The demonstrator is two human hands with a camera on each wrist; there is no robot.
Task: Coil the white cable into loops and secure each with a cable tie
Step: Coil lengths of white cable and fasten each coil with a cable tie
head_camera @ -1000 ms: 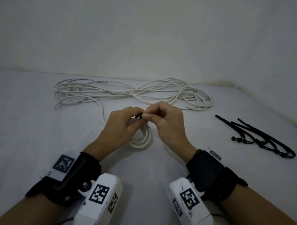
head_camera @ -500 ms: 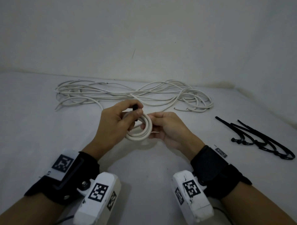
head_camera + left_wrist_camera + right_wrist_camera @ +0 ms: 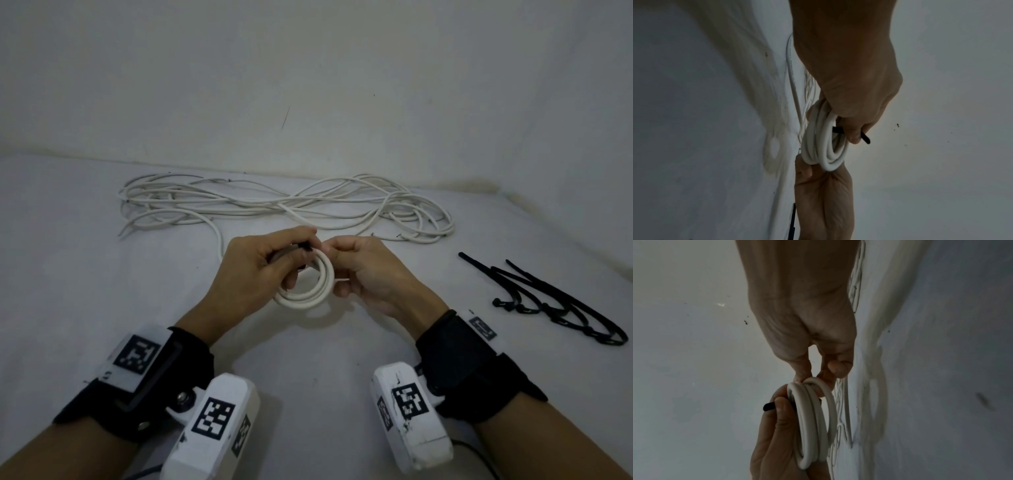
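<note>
One small coil (image 3: 305, 284), raised since a second ago; gripped between left hand (image 3: 253, 270) fingers with black tie (image 3: 840, 130), pinched at rim by right hand (image 3: 370, 274). Ready for cinching.

Both forearms reach forward side by side, each wrist wrapped in a black strap, and the two hands meet close together at the middle, raised off the surface below. The left hand (image 3: 255, 270) has its back turned up and its fingers curled round one side of a small coil (image 3: 310, 291) of white cable, the thumb and forefinger also pinching a short black cable tie (image 3: 303, 247) at its top. The right hand (image 3: 371, 274) faces it, thumb and forefinger pinching the coil's far rim, the other fingers curled beneath.
</note>
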